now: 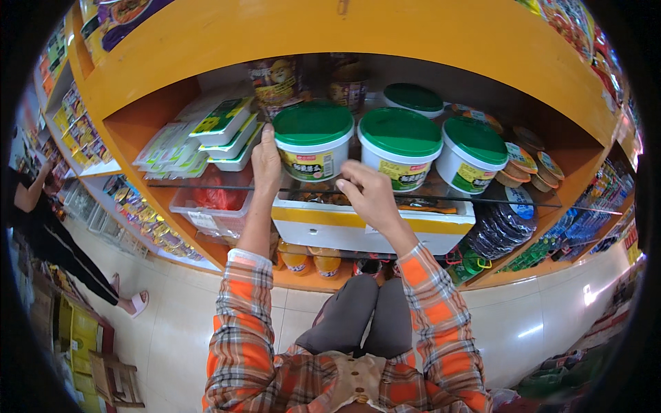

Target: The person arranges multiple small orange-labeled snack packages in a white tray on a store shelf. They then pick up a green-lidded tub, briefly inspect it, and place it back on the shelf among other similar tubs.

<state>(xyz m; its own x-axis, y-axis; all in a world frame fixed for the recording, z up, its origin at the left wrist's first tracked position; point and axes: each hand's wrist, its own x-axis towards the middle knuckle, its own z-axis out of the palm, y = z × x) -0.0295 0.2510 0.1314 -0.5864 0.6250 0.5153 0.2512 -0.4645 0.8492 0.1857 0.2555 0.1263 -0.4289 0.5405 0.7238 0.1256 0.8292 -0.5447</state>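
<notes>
Three white plastic tubs with green lids stand in a front row on a glass shelf: the left tub (pixel 313 140), the middle tub (pixel 400 147) and the right tub (pixel 472 155). A fourth green-lidded tub (pixel 413 100) is behind them. My left hand (pixel 267 160) is upright at the left side of the left tub, beside a stack of green-and-white packs (pixel 227 129); whether it grips the tub I cannot tell. My right hand (pixel 369 191) has curled fingers at the shelf's front edge, between the left and middle tubs, with nothing visible in it.
Flat packets (pixel 175 147) lie at the left of the shelf, round brown-sided containers (pixel 516 165) at the right. Below are a clear plastic bin (pixel 211 209), a white foam box (pixel 320 227) and orange bottles (pixel 295 260). Another person (pixel 57 237) stands at far left, near a wooden stool (pixel 116 379).
</notes>
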